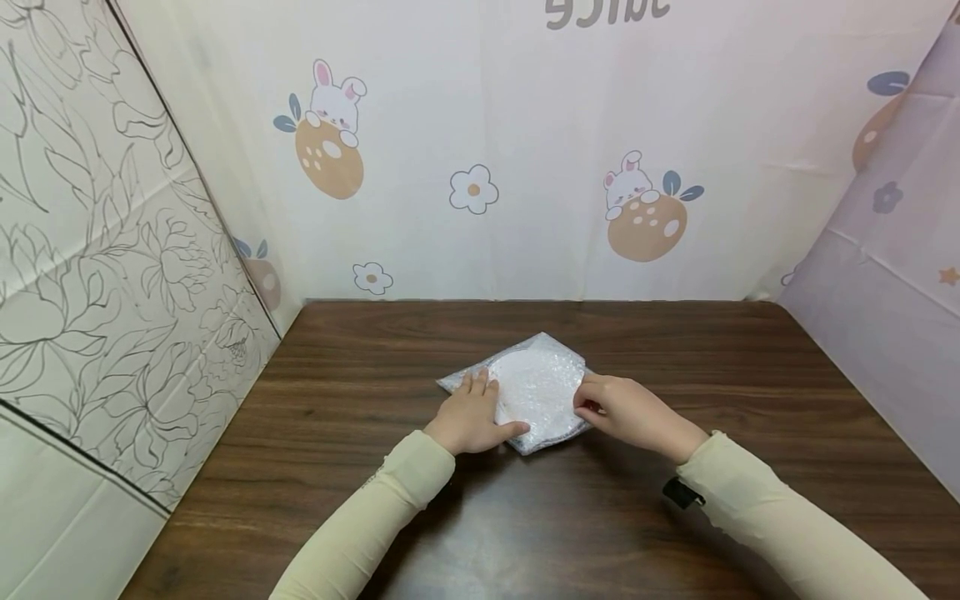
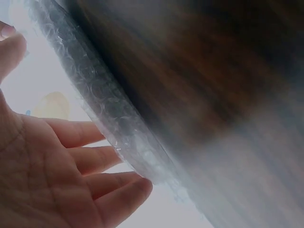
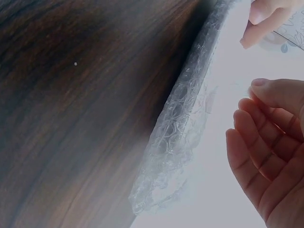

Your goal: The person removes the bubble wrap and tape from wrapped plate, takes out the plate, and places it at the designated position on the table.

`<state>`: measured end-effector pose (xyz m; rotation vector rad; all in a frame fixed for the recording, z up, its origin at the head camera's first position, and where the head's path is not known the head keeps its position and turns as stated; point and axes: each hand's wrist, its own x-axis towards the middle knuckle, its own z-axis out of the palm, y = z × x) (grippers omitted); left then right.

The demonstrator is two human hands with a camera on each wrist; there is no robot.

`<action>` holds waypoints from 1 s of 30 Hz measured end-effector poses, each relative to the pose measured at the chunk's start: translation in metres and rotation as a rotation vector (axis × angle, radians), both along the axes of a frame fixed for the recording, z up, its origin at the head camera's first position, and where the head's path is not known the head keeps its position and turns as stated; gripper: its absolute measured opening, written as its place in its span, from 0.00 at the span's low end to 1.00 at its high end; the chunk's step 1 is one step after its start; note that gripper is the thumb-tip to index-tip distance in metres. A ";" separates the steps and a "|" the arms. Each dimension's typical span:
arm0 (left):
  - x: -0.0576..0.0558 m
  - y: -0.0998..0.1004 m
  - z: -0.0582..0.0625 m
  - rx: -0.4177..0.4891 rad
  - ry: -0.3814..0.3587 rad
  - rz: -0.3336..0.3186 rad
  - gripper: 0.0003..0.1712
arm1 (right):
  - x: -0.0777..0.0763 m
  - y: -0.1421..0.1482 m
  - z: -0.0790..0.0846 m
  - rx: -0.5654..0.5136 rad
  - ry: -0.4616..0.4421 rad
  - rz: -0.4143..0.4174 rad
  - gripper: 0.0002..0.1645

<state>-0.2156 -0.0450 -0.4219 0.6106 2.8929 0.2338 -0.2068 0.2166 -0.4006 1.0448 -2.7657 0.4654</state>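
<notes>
Near the middle of the table lies a flat piece of bubble wrap [image 1: 551, 346], folded around or over a round white thing [image 1: 536, 387] whose kind I cannot tell. My left hand [image 1: 471, 417] rests on its left side, fingers spread and thumb along the near edge. In the left wrist view, extended fingers [image 2: 102, 152] lie against the bubble wrap [image 2: 102, 90]. At the right edge, my right hand [image 1: 626, 410] pinches the wrap between thumb and curled fingers. The right wrist view shows that thumb [image 3: 275, 90] meeting the index finger beside the bubble wrap [image 3: 175, 114].
The dark wood-grain table [image 1: 360, 350] reaches a back wall covered by a printed white cloth [image 1: 420, 125]. A panel with line-drawn flowers [image 1: 90, 250] borders the left, and a pale cloth [image 1: 900, 267] the right. A small black object [image 1: 682, 492] sits beneath the right cuff.
</notes>
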 end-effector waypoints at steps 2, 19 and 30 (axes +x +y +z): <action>0.001 0.001 0.001 -0.005 0.001 0.005 0.57 | 0.000 0.000 0.000 -0.003 0.001 0.002 0.05; -0.001 0.006 0.003 0.016 -0.031 0.059 0.55 | -0.001 0.001 0.007 -0.028 0.038 0.007 0.06; -0.001 0.007 0.001 0.009 -0.020 0.060 0.55 | -0.004 -0.001 0.015 -0.062 0.051 0.020 0.03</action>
